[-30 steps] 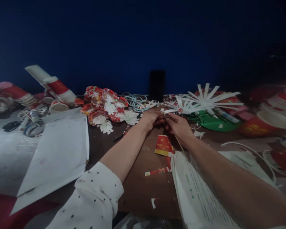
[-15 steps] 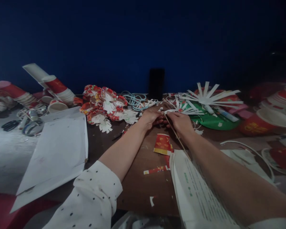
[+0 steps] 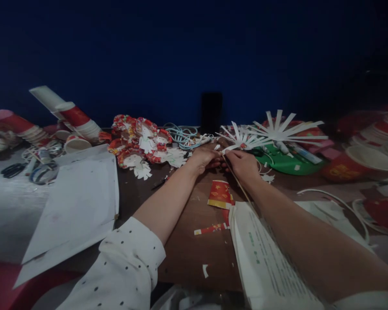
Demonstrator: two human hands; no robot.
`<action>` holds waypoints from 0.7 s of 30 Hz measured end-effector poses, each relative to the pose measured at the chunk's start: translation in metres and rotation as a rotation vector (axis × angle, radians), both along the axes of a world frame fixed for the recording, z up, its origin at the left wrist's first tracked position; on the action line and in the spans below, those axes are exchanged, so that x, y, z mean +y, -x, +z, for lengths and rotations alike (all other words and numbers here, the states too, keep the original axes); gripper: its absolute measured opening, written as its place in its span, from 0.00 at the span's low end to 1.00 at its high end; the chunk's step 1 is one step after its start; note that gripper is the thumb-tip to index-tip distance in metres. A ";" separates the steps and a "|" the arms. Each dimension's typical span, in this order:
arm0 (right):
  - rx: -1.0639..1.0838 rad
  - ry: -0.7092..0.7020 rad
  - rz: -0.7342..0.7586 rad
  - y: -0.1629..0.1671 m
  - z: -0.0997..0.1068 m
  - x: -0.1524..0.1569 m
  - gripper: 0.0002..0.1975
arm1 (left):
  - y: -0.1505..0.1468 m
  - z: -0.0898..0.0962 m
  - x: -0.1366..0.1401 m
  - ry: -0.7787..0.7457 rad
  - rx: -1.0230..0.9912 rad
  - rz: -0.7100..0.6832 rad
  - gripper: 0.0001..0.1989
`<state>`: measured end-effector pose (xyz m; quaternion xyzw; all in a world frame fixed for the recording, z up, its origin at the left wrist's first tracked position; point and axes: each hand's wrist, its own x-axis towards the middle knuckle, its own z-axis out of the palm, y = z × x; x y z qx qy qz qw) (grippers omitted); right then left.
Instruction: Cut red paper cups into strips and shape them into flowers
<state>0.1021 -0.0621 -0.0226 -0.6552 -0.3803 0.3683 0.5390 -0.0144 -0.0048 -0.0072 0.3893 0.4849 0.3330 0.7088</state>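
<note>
Fringed paper (image 3: pixel 244 140) has tipped up and spread leftward since the earlier frame, standing just beyond the right hand (image 3: pixel 245 164). Those fingertips pinch narrowly on the stick (image 3: pixel 239 184), which slants toward the person. Left hand (image 3: pixel 203 159) meets them, fingers curled; its hold cannot be told.

The sleeve (image 3: pixel 126 258) is white with dark dots, the cup piece (image 3: pixel 219 192) red-and-gold, the stick (image 3: pixel 240 185) perhaps tan.

Got a dark phone-shaped thing (image 3: pixel 211 113) standing at the back, light blue cord (image 3: pixel 181 137) bunched up just left of it, plus some big white sheets (image 3: pixel 77 202) way over left.
</note>
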 end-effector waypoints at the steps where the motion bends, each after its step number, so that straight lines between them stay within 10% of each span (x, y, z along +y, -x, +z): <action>1: -0.008 -0.004 -0.002 0.001 0.000 0.000 0.12 | 0.000 0.002 -0.001 -0.001 0.023 -0.006 0.06; 21: -0.219 -0.089 0.158 0.001 0.000 -0.011 0.10 | -0.003 0.006 -0.004 0.048 0.063 0.064 0.07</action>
